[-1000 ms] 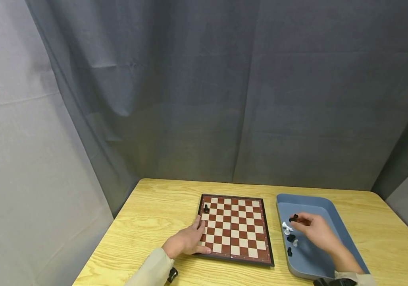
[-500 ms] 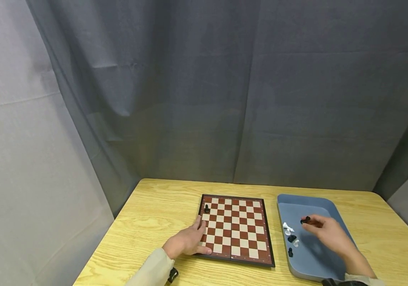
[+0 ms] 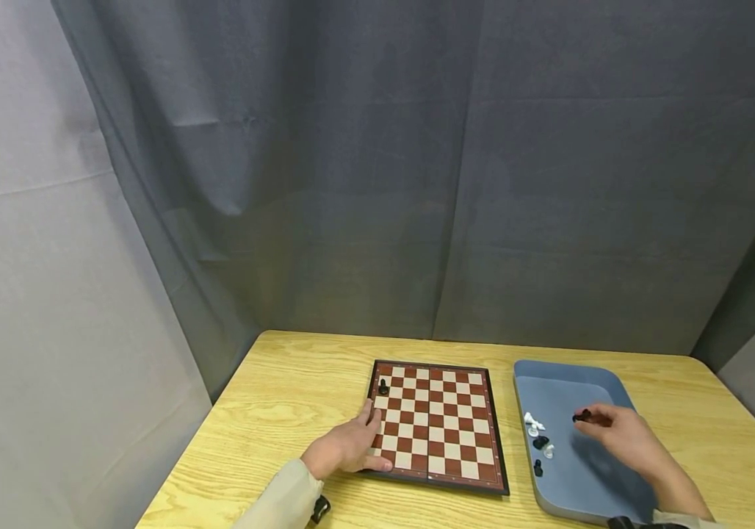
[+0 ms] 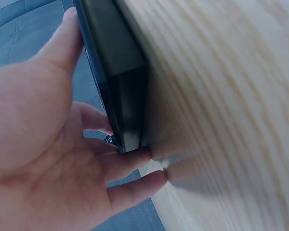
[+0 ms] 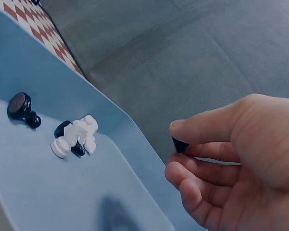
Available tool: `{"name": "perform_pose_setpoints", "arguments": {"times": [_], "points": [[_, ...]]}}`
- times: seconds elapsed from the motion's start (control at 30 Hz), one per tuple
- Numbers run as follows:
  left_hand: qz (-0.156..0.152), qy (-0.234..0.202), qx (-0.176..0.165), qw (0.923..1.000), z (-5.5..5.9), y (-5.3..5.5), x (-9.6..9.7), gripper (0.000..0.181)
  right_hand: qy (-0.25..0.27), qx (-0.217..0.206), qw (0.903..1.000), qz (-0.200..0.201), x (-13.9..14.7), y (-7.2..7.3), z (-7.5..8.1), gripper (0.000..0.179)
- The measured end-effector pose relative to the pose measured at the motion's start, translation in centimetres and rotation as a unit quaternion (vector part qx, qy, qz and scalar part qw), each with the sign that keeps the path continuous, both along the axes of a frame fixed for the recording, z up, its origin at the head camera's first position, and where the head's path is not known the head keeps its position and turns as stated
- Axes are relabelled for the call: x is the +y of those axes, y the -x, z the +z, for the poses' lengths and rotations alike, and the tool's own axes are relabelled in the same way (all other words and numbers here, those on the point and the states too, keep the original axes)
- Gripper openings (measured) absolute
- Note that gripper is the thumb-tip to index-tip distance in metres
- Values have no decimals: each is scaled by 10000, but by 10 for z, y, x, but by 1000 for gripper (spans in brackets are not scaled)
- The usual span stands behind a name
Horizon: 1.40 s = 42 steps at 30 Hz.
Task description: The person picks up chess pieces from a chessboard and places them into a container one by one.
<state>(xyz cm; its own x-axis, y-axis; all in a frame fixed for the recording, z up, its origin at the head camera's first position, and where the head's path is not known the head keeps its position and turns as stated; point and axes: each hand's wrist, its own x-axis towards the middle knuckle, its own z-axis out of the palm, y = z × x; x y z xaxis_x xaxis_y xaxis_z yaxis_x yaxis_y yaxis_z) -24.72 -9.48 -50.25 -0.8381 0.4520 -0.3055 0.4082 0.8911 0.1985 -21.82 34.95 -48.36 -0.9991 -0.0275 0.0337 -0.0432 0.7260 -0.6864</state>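
A red-and-white chessboard (image 3: pixel 457 419) lies unfolded on the table, with one black chess piece (image 3: pixel 383 387) upright near its far left corner. My left hand (image 3: pixel 346 444) rests at the board's near left corner, fingers extended along the dark edge; in the left wrist view two fingertips touch the tabletop. Over the blue tray (image 3: pixel 562 372), my right hand (image 3: pixel 625 438) pinches a black chess piece (image 3: pixel 582 416) between thumb and fingers. Most of that piece is hidden in the right wrist view. White chess pieces (image 5: pixel 77 134) and a black pawn (image 5: pixel 21 109) lie in the tray.
The wooden table (image 3: pixel 285 397) carries the board in the middle and the tray to its right. The tray has raised walls, and its loose pieces lie along the left side. A grey curtain (image 3: pixel 364 184) hangs behind the table.
The right hand has moved rightward and slightly nearer over the tray, carrying the black chess piece away from the loose pieces. My left hand and the board stay in place.
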Motion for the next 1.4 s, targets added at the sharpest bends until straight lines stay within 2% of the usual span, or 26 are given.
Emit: {"name": "perform_pose_setpoints", "arguments": {"times": [0.37,0.67,1.0,1.23,1.4], "points": [[-84,171,123,9997,-3,2,0,98,-219,-125,9997,-63,1,4,2,35],[-63,141,111,9998,-2,2,0,97,-288,-60,9995,118,-11,7,13,38],[-23,104,135,9999,-1,0,2,98,-182,180,9985,476,-51,19,19,32],[-3,156,154,9998,0,-1,2,98,75,424,9958,811,-90,32,16,26],[14,120,106,9999,-2,0,2,97,208,405,9940,994,-117,41,11,22]]}}
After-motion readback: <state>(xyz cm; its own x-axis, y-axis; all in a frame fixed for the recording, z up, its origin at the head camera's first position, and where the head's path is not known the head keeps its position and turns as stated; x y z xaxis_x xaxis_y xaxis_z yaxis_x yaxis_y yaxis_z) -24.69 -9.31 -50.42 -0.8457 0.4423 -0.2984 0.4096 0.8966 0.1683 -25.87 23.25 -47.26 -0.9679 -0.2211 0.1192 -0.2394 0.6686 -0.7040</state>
